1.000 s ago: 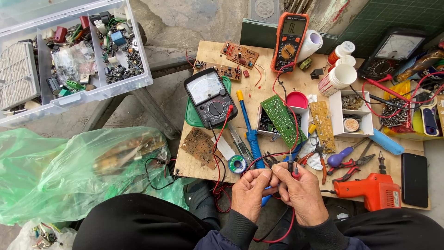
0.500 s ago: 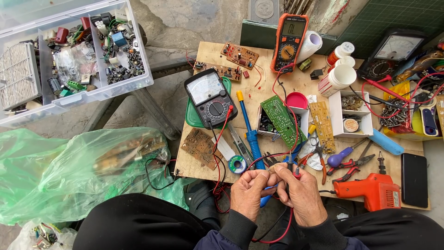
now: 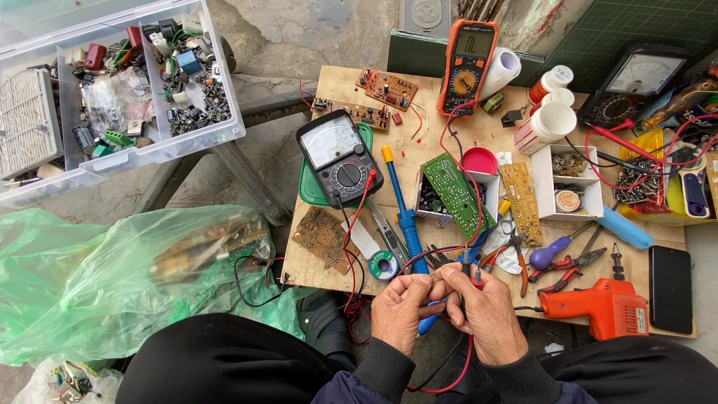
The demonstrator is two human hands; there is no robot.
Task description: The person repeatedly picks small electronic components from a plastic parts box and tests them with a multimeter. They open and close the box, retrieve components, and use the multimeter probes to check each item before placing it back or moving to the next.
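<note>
Head view: both hands, left hand (image 3: 402,310) and right hand (image 3: 485,310), pinch upright test probes (image 3: 470,271), tips pointing up.

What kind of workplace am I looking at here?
Likely an informal electronics repair bench, set on rough concrete: a wooden board carries circuit boards, an orange multimeter and an analogue meter, while both hands hold test probes.

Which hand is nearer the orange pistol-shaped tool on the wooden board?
Right. The right hand sits just left of the orange pistol-shaped tool; the left hand lies farther left, beyond the right hand.
</note>
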